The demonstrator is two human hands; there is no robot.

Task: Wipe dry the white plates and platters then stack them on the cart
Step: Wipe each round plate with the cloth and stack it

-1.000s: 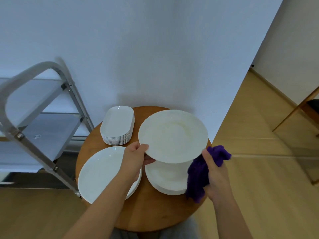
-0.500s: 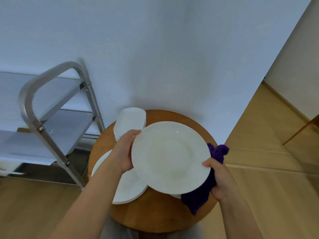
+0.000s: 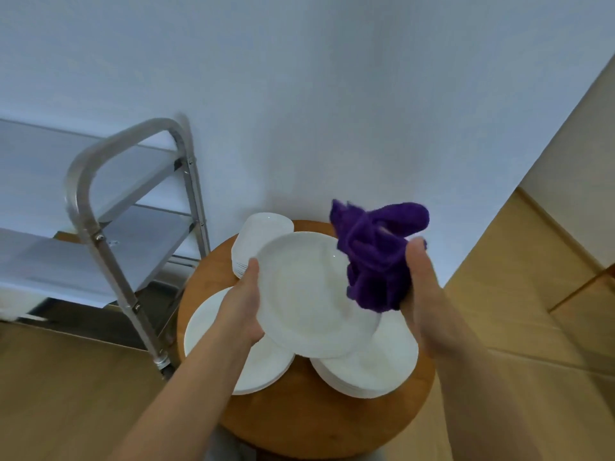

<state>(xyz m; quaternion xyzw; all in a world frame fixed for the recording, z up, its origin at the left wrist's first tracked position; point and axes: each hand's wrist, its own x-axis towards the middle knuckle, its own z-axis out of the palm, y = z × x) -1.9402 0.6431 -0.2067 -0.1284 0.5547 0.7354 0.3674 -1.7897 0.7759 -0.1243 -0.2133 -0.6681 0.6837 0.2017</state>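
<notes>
You are near the start — your left hand [image 3: 244, 306] grips a round white plate [image 3: 307, 294] by its nine-o'clock rim above the wooden table [image 3: 299, 424]; your right hand [image 3: 421, 294] clutches the purple cloth [image 3: 376, 261] at its three-o'clock edge; three stacks wait beneath, and the cart [image 3: 100, 207] shelves show no plates yet.

White china, purple cloth, warm wood

Plain white plate [image 3: 306, 294] at centre; solid purple cloth [image 3: 376, 261] at 2 o'clock; honey-brown round table [image 3: 299, 420] at 6; silver-grey cart [image 3: 100, 211] at 9; unpatterned pale blue-white wall [image 3: 299, 94] at 12.
</notes>
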